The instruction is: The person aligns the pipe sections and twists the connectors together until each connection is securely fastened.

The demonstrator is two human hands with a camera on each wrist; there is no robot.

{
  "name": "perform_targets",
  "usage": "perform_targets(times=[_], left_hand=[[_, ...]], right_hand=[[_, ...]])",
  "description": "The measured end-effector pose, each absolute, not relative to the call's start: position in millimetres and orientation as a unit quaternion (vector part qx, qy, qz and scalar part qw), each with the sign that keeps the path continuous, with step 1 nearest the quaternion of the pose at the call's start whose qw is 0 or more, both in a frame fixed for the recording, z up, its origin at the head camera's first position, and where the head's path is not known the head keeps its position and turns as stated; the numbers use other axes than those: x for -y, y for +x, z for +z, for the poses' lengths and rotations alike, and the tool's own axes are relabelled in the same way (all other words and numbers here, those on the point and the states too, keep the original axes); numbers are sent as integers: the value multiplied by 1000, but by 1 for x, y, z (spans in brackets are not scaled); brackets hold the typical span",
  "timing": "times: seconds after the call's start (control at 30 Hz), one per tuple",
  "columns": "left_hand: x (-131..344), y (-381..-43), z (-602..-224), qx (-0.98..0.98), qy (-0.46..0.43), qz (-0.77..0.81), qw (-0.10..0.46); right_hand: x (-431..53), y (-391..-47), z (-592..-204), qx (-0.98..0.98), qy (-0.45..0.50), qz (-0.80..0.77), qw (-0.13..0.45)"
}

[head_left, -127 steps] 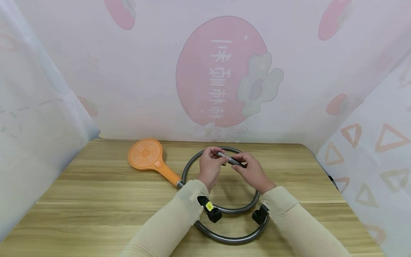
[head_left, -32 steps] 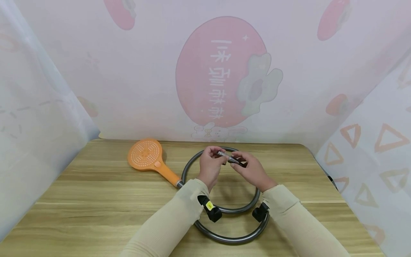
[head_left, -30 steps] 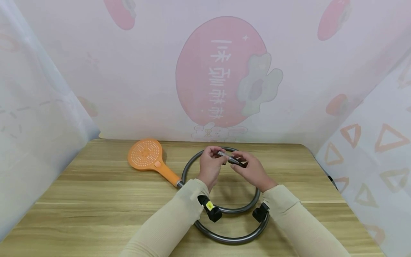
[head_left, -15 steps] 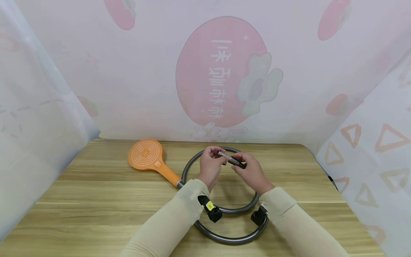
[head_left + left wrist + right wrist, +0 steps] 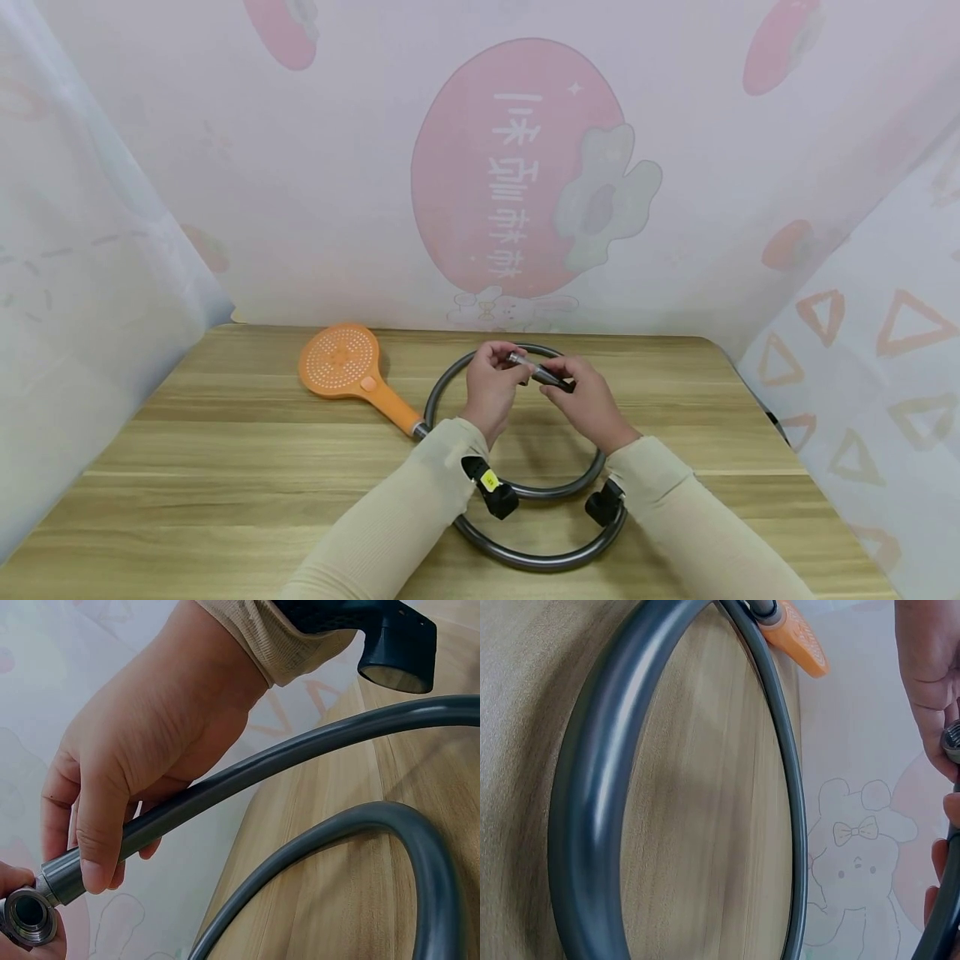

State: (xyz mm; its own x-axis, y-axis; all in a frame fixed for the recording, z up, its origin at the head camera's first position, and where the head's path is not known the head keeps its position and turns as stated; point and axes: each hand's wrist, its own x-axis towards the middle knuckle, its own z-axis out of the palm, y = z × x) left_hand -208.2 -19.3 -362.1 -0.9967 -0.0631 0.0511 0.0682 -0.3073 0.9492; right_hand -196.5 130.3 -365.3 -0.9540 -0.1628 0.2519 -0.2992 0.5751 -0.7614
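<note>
My left hand pinches a silver threaded metal fitting at the end of a dark grey shower hose. In the left wrist view the fitting's round opening faces the camera, beside the hose's end sleeve. Just behind that sleeve, my right hand grips the shower hose, thumb and fingers around it. Both hands are raised above the table, close together. From there the hose runs down into loops. At the left, its other end joins an orange shower head lying with its spray face up.
The hose loops lie on the wood-grain table under and in front of my forearms. A printed pale cloth hangs behind the table and at both sides. Each wrist carries a small black camera.
My right hand has shifted slightly left on the hose, its index finger drawing in, since about a second ago. The left hand, fitting and shower head stay in place.
</note>
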Motion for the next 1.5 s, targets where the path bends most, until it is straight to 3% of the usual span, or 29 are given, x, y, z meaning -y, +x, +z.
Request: perform_targets(times=[1.5], left_hand=[[21, -208, -362, 592, 0, -805, 39]], right_hand=[[-133, -197, -365, 893, 191, 398, 85]])
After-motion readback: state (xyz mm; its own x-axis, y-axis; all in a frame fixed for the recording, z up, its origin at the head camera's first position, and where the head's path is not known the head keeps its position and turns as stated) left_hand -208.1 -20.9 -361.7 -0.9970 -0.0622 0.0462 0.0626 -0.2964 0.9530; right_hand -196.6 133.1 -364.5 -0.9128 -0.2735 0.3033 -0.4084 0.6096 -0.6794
